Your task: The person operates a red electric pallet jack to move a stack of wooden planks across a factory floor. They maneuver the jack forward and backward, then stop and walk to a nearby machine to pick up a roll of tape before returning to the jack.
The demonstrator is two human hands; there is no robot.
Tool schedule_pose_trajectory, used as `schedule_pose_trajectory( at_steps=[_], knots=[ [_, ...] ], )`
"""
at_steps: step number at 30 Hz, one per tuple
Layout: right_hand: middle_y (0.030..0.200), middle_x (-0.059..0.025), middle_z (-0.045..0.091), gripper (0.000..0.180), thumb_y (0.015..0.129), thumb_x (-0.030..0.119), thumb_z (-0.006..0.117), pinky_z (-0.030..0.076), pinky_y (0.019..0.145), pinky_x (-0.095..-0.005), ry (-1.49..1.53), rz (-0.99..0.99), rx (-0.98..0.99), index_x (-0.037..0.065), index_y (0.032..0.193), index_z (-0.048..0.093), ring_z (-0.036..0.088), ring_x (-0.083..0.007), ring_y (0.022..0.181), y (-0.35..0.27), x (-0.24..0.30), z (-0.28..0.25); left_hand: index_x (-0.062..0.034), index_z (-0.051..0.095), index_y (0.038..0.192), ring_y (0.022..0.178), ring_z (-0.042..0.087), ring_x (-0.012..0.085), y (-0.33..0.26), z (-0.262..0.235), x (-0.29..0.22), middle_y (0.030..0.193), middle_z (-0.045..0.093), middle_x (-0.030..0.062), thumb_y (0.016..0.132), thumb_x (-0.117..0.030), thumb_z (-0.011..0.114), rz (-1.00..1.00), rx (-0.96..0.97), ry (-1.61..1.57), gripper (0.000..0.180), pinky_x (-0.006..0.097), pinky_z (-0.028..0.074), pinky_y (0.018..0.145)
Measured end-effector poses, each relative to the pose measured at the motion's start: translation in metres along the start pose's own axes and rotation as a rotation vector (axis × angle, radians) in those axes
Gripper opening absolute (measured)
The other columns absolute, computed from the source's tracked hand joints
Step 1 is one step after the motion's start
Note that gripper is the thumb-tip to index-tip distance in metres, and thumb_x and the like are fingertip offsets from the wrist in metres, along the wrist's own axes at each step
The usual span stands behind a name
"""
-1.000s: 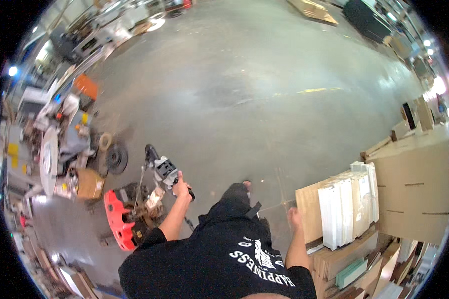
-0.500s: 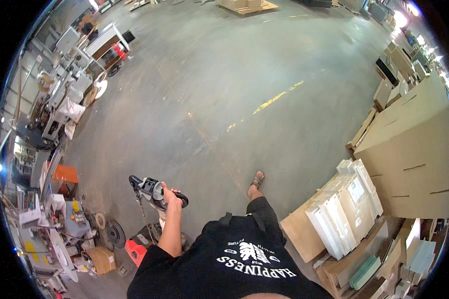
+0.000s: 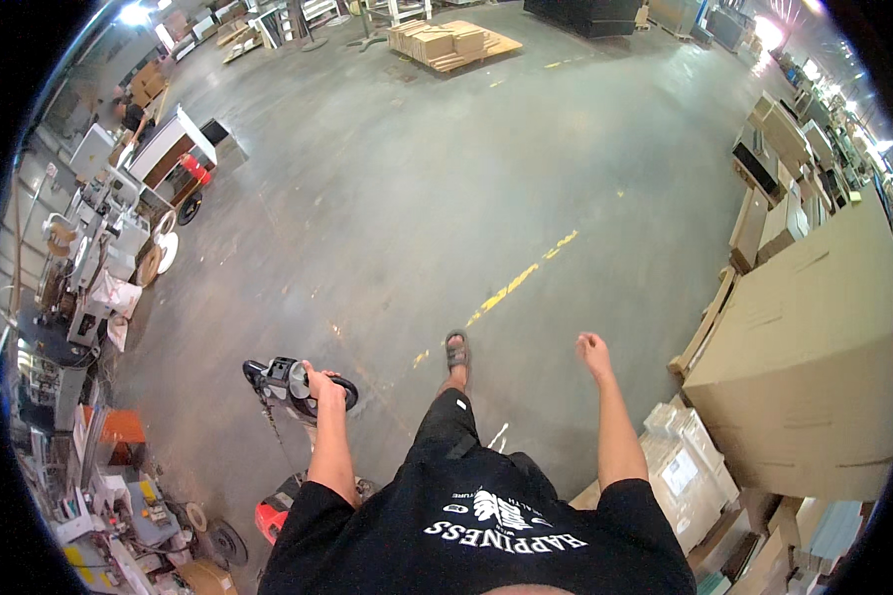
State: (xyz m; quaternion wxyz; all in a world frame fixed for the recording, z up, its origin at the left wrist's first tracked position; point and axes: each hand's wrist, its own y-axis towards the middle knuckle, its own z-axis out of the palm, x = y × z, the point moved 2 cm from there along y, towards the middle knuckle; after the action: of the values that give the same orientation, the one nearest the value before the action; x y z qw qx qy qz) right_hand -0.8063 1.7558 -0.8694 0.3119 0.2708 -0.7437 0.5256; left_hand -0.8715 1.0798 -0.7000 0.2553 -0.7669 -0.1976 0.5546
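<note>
By the floor's (image 3: 417, 198) left edge, the red pallet truck's (image 3: 270, 520) tiller head (image 3: 288, 380) lies crosswise, long axis left to right; the left grip (image 3: 324, 383) wraps its right part. Right grip (image 3: 592, 351) is raised; open or closed, I can't tell.

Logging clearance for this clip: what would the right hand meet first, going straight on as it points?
Probably nothing near: the right hand points forward, slightly left, and the way looks free above the grey concrete floor. The distant tan, box-like stack lies roughly along that line, but depth is unclear.
</note>
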Motion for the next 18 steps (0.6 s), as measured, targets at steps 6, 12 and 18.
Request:
schedule_pose_trajectory(
  at_steps=[6,12,18],
  knots=[
    [0.104,-0.0048,0.072,0.035,0.104,0.034,0.065,0.054,0.087,-0.0334,-0.019,0.128,-0.029,0.002,0.119,0.069,0.066,-0.0156,0.097,-0.041,-0.017,-0.025,-0.0111,0.039,0.069,0.053,0.05,0.0195,0.002,0.039,-0.005,0.061,0.047,0.0042,0.091,-0.062,0.075,-0.008,-0.067,0.041,0.065,0.039,0.049,0.053],
    [0.095,-0.0065,0.072,0.028,0.1,0.026,0.061,0.054,0.073,-0.036,0.075,0.537,-0.003,0.003,0.112,0.073,0.067,-0.0193,0.082,-0.217,-0.191,-0.009,-0.0098,0.038,0.065,0.053,0.052,0.0226,0.026,0.086,-0.026,0.061,0.05,0.0069,0.087,-0.066,0.076,0.016,-0.071,0.023,0.071,0.04,0.047,0.055],
    [0.082,-0.0099,0.069,0.031,0.1,0.032,0.061,0.051,0.064,-0.0446,0.021,0.757,-0.069,0.004,0.095,0.073,0.064,-0.0255,0.072,-0.396,-0.248,0.044,-0.0068,0.048,0.071,0.068,0.056,0.0267,0.038,0.159,-0.027,0.067,0.056,0.0101,0.089,-0.075,0.065,0.023,-0.019,0.105,0.072,0.047,0.048,0.078]
  ],
)
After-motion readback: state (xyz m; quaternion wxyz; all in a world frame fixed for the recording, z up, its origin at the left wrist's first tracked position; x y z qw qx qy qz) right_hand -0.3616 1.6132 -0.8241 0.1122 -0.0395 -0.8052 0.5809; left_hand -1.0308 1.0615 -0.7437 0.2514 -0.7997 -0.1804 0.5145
